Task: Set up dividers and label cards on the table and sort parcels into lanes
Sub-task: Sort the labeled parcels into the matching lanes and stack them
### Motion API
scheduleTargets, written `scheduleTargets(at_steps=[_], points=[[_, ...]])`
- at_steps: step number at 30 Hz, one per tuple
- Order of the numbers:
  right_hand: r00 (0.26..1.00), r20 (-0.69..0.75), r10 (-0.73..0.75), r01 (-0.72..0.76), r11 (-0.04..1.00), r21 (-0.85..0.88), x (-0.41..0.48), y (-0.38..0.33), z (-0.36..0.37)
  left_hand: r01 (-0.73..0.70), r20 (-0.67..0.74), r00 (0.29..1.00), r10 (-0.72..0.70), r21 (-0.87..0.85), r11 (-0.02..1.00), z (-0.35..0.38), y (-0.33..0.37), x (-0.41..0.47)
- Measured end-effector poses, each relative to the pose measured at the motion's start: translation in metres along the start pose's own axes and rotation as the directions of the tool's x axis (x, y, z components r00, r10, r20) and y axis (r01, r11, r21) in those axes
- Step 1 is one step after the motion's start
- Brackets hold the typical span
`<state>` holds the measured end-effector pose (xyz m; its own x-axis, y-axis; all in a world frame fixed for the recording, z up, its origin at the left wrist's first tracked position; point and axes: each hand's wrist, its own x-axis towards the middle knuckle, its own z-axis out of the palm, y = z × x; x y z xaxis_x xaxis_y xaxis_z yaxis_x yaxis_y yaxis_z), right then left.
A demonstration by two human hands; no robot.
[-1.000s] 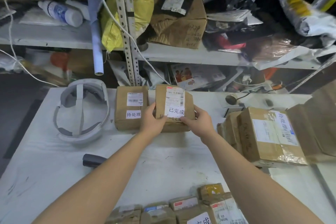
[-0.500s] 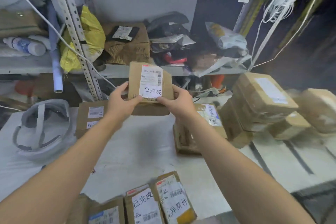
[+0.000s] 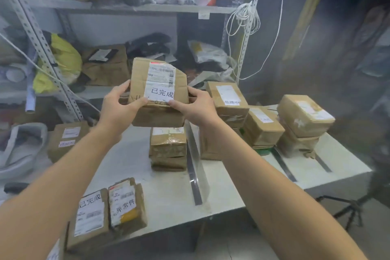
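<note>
Raised higher: creased cardboard parcel (image 3: 158, 99) between both hands.

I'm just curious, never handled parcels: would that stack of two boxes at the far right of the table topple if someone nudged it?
Possibly. The upper box sits skewed on the lower box and overhangs it, so a push might slide it off. The cardboard looks crumpled, so it probably gives a little. Flat sides mean it shouldn't roll.

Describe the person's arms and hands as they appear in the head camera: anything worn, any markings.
Both forearms are bare right up to the bottom edge of the picture, with no sleeves in view. The left hand and right hand wear no gloves. No watch, wristband or ring shows, and no markings are visible on either arm.
</note>
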<state>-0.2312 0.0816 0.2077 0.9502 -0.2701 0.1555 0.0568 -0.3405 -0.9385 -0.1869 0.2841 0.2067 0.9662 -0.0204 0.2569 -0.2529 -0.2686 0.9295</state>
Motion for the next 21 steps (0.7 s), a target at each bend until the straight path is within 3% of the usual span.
scheduleTargets(at_steps=[17, 21], points=[[0.965, -0.238, 0.113, -0.125, 0.992, -0.034, -0.095, 0.013, -0.157, -0.056, 0.253, 0.963, 0.087, -0.126, 0.99, 0.123, 0.069, -0.083], [0.946, -0.284, 0.154, -0.174, 0.984, -0.046, -0.107, 0.026, -0.203, -0.005, 0.315, 0.948, 0.055, -0.159, 0.987, 0.166, 0.079, -0.1]])
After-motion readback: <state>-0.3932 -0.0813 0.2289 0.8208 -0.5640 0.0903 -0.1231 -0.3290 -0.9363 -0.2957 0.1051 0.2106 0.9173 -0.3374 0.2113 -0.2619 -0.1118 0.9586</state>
